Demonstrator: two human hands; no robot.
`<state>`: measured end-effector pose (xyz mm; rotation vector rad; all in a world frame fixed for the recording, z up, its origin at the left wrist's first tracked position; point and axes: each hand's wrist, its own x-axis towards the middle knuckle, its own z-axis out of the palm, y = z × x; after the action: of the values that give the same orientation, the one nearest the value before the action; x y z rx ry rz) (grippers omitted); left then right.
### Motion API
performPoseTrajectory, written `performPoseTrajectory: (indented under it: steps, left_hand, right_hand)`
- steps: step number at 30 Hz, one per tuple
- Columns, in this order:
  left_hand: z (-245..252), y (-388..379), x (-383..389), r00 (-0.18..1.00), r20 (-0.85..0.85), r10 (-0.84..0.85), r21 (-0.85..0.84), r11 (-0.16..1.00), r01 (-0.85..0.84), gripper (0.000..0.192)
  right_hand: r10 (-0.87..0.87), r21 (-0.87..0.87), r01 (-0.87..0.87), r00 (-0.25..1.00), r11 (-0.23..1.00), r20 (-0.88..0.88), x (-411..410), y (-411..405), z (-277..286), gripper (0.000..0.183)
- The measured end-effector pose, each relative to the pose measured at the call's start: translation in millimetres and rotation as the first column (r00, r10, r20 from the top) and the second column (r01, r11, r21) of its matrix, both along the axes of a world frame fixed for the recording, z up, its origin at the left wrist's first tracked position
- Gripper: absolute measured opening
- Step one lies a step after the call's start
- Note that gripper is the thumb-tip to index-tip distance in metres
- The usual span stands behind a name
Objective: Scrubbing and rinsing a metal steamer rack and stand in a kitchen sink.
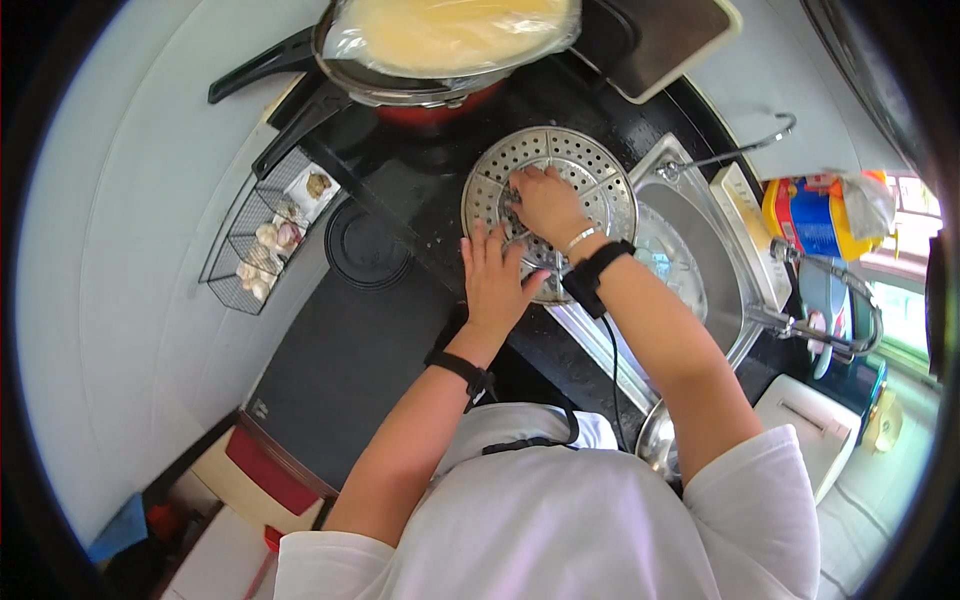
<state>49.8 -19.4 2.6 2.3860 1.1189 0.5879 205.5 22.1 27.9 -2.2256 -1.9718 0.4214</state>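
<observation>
A round perforated metal steamer tray [592,161] lies over the black counter beside the sink, its right edge close to the sink rim. My left hand [496,281] is spread flat on the tray's near left side, fingers apart and thumb out to the right. Near the tray's middle, my right hand [551,202] presses down with bent fingertips. Something greyish shows by those fingertips, but I cannot tell whether it is a scrubber or the tray's own surface. Both wrists wear black straps, and a cable hangs from the right one.
Beyond the tray, a plastic-wrapped yellow item [457,34] sits atop a pan with black handles [262,64]. To the right are a steel sink [724,277] holding a clear bowl [679,262], and a faucet [825,337]. Leftward stands a wire basket [240,247] with garlic.
</observation>
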Motion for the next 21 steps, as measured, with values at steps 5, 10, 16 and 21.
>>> performPoseTrajectory:
  steps: [5,10,16,21]
  left_hand:
    - [-4.8,10.6,-10.5,0.980,-0.196,0.025,0.077,0.997,-0.010,0.070]
    - [-6.0,12.5,-12.3,0.984,-0.169,-0.050,0.075,0.995,0.064,0.069]
    - [-0.4,11.5,-14.2,0.984,-0.173,-0.045,0.037,0.998,0.052,0.064]
    - [-2.4,12.3,-12.1,0.985,-0.164,-0.054,0.029,0.998,0.059,0.062]
  right_hand:
    - [-0.053,-0.139,0.049,0.998,0.989,-0.030,12.4,-17.5,5.9,0.028]
    - [-0.013,0.023,0.014,0.999,1.000,-0.034,11.6,4.7,-10.5,0.025]
    - [-0.045,-0.049,0.045,0.999,0.998,0.000,26.6,-6.5,-4.5,0.022]
    - [0.010,-0.001,-0.010,0.999,1.000,0.034,25.4,5.9,-4.8,0.022]
